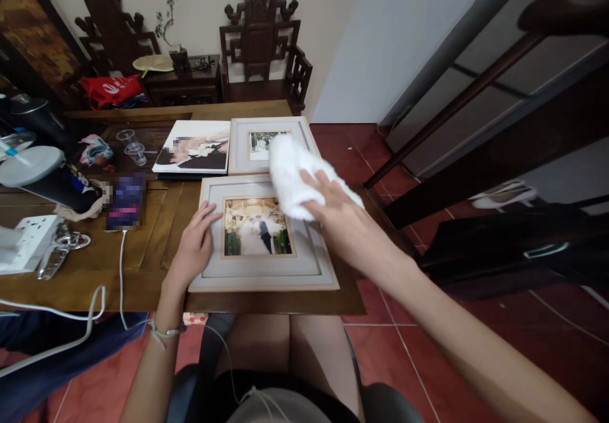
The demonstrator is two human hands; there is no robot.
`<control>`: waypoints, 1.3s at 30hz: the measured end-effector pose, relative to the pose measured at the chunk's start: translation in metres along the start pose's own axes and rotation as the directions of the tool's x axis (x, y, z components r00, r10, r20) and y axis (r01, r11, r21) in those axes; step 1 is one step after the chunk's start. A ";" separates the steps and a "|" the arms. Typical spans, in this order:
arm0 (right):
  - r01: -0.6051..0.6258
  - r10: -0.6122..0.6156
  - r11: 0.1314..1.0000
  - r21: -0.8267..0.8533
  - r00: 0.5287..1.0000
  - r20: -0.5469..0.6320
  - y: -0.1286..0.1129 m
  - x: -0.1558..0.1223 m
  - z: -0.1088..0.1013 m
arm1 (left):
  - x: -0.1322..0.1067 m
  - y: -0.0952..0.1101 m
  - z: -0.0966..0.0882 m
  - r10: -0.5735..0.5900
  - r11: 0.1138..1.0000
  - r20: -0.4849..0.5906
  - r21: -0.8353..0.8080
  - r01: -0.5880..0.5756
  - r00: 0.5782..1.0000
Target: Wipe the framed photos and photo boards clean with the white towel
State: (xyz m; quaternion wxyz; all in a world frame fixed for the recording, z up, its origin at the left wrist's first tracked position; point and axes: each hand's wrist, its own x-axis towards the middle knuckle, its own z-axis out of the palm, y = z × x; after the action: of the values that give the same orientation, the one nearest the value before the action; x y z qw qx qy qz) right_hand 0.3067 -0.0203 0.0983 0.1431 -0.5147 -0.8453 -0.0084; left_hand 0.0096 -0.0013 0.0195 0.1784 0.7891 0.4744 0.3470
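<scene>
A framed photo [266,271] with a pale mat lies flat at the near edge of a wooden table [152,277]. My left hand [196,245] rests on its left side, fingers flat and spread. My right hand [333,204] presses a white cloth [292,172] onto the frame's upper right corner, fingers lying over the cloth. A second framed photo [271,144] lies just behind the first, partly covered by the cloth. To its left lies an unframed photo print [193,147].
The table's left half holds a phone [124,202] on a white cable, a white power strip [28,242], keys [61,248], two plastic cups [130,145] and a dark lamp. Carved wooden chairs [261,42] stand by the far wall. Red tiled floor lies to the right.
</scene>
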 end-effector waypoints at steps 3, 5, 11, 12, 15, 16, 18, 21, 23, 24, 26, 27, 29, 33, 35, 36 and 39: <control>0.012 -0.018 0.993 -0.119 0.999 -0.048 0.017 0.036 0.024 | 0.001 -0.001 0.000 -0.008 1.000 -0.008 -0.002 0.008 1.000; 0.089 -0.083 0.984 -0.152 0.996 0.044 0.016 0.049 0.039 | 0.001 -0.001 0.000 -0.014 1.000 -0.011 -0.004 0.014 1.000; 0.125 -0.094 0.986 -0.106 0.962 0.258 -0.031 0.010 0.037 | 0.001 -0.002 0.002 -0.013 1.000 -0.023 -0.001 0.013 1.000; 0.127 -0.101 0.989 -0.071 0.949 0.297 -0.041 -0.005 0.029 | 0.000 -0.002 0.003 -0.009 1.000 -0.026 0.004 0.009 1.000; 0.179 -0.188 0.982 0.059 0.917 0.351 -0.063 -0.045 0.009 | 0.000 -0.004 0.005 0.012 0.999 -0.021 0.033 -0.011 1.000; 0.188 -0.210 0.978 0.095 0.912 0.352 -0.068 -0.055 0.005 | 0.000 -0.004 0.005 0.020 0.999 -0.014 0.046 -0.019 1.000; 0.167 -0.202 0.977 0.129 0.914 0.353 -0.070 -0.062 0.004 | 0.000 -0.006 0.004 0.035 0.997 0.005 0.066 -0.035 0.999; 0.089 -0.118 0.991 0.100 0.935 0.334 -0.057 -0.046 0.018 | 0.000 -0.010 0.003 0.056 0.996 0.036 0.073 -0.059 0.998; 0.044 -0.052 0.998 0.033 0.959 0.277 -0.041 -0.022 0.033 | 0.000 -0.012 0.002 0.057 0.996 0.053 0.070 -0.061 0.997; 0.029 -0.026 1.000 -0.011 0.972 0.235 -0.033 -0.009 0.040 | 0.000 -0.013 0.002 0.053 0.996 0.058 0.070 -0.057 0.997; 0.016 0.000 0.995 -0.098 0.988 0.153 -0.017 0.017 0.052 | 0.000 -0.015 0.002 0.043 0.996 0.059 0.072 -0.047 0.997; 0.018 -0.001 0.991 -0.133 0.992 0.126 -0.011 0.027 0.056 | 0.000 -0.015 0.003 0.040 0.996 0.053 0.074 -0.044 0.998; 0.033 -0.013 0.984 -0.177 0.993 0.114 -0.005 0.039 0.060 | 0.000 -0.015 0.005 0.031 0.996 0.029 0.077 -0.034 0.999; 0.055 -0.020 0.984 -0.168 0.979 0.202 -0.016 0.028 0.050 | 0.000 -0.014 0.007 0.010 0.997 -0.006 0.072 -0.009 1.000; 0.055 -0.018 0.991 -0.125 0.960 0.281 -0.028 0.009 0.037 | 0.001 -0.013 0.007 0.006 0.998 -0.007 0.065 -0.006 1.000; 0.055 -0.022 0.994 -0.096 0.947 0.321 -0.034 -0.002 0.029 | 0.001 -0.012 0.007 0.006 0.998 -0.008 0.061 -0.006 1.000; 0.088 -0.091 0.996 0.026 0.908 0.410 -0.051 -0.036 0.006 | 0.001 -0.010 0.006 0.014 0.999 -0.019 0.051 -0.013 1.000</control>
State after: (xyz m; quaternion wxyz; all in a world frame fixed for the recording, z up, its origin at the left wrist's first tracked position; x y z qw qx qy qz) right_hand 0.2762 -0.0743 0.0904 -0.0365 -0.4651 -0.8793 0.0961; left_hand 0.0081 0.0044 0.0091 0.1514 0.7931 0.4794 0.3438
